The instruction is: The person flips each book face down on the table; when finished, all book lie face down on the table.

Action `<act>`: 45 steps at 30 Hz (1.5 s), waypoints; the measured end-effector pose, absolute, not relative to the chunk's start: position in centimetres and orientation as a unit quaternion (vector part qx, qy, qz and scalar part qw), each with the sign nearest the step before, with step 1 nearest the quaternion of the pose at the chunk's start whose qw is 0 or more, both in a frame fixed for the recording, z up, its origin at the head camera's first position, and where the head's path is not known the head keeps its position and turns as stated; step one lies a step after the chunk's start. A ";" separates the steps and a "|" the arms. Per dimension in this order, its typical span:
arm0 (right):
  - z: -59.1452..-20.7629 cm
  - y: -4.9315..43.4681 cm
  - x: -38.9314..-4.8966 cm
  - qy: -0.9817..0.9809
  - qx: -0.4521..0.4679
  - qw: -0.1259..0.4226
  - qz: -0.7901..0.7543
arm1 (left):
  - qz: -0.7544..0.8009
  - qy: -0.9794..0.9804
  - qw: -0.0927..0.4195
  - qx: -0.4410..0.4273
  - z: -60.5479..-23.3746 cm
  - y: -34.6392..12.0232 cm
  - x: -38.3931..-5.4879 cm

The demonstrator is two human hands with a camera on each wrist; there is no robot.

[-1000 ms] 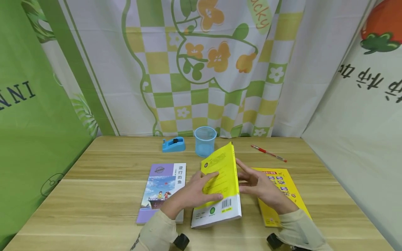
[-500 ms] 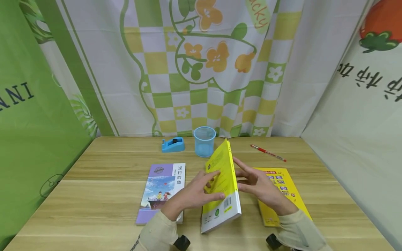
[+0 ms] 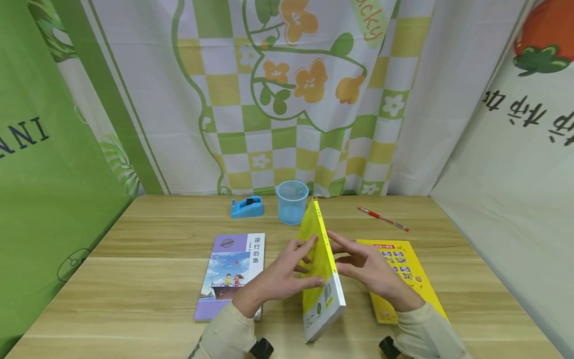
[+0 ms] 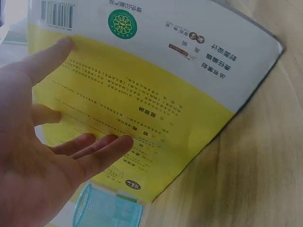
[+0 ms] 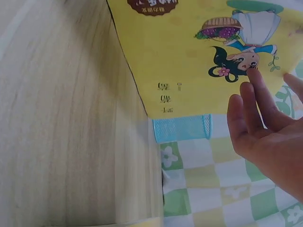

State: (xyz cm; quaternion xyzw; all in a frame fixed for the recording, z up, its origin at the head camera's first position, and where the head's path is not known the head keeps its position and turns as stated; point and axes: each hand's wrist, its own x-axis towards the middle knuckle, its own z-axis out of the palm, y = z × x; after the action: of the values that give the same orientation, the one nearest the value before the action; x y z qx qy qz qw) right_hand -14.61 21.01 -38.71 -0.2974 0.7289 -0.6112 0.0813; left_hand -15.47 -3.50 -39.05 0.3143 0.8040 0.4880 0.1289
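A yellow-and-white paperback book point(image 3: 324, 313) stands tilted on edge between the two hands, spine up and toward the right. The left hand point(image 3: 283, 275) touches its back cover, with thumb and fingers spread along that one face; the barcode and green seal show in the left wrist view. Against the front cover rest the fingertips of the right hand point(image 3: 375, 271), fingers loosely extended. In the right wrist view the book's cover point(image 5: 189, 61) carries a cartoon girl with a basket. Neither hand wraps round the book.
A purple-and-white book point(image 3: 228, 279) lies flat at left, a yellow book point(image 3: 405, 289) at right partly beneath the right forearm. Along the back are a blue tape dispenser point(image 3: 248, 207), a blue mesh cup point(image 3: 292, 204) and a red pen point(image 3: 383, 219). A patterned curtain point(image 3: 287, 124) hangs behind.
The book between the hands has swung from leaning leftward to nearly upright, its lower edge shifting right and its far top end moving left. Both hands stay near their places on its faces.
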 end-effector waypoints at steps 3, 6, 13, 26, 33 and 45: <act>-38.6 20.9 -14.5 0.728 -0.303 0.075 -0.610 | 0.508 0.790 0.129 0.319 -39.1 -3.4 -15.3; -38.4 20.8 -14.4 0.734 -0.306 0.066 -0.603 | 0.521 0.780 0.126 0.323 -39.2 -3.3 -15.3; -38.5 20.6 -14.4 0.742 -0.306 0.056 -0.593 | 0.523 0.784 0.131 0.309 -39.1 -3.8 -15.6; -39.2 19.8 -14.4 0.774 -0.303 0.026 -0.556 | 0.594 0.744 0.119 0.283 -36.8 -4.3 -15.0; -40.2 18.5 -14.2 0.805 -0.309 0.031 -0.505 | 0.589 0.764 0.103 0.242 -36.0 -4.7 -14.8; -41.0 18.2 -14.1 0.842 -0.245 0.114 -0.467 | 0.598 0.771 0.076 0.205 -35.0 -6.9 -15.1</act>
State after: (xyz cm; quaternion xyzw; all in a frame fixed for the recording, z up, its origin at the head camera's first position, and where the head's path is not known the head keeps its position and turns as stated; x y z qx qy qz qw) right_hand -14.09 18.20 -41.00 -0.2450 0.8419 -0.4672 0.1139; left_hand -15.10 -6.86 -34.97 0.2048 0.7711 0.5981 0.0760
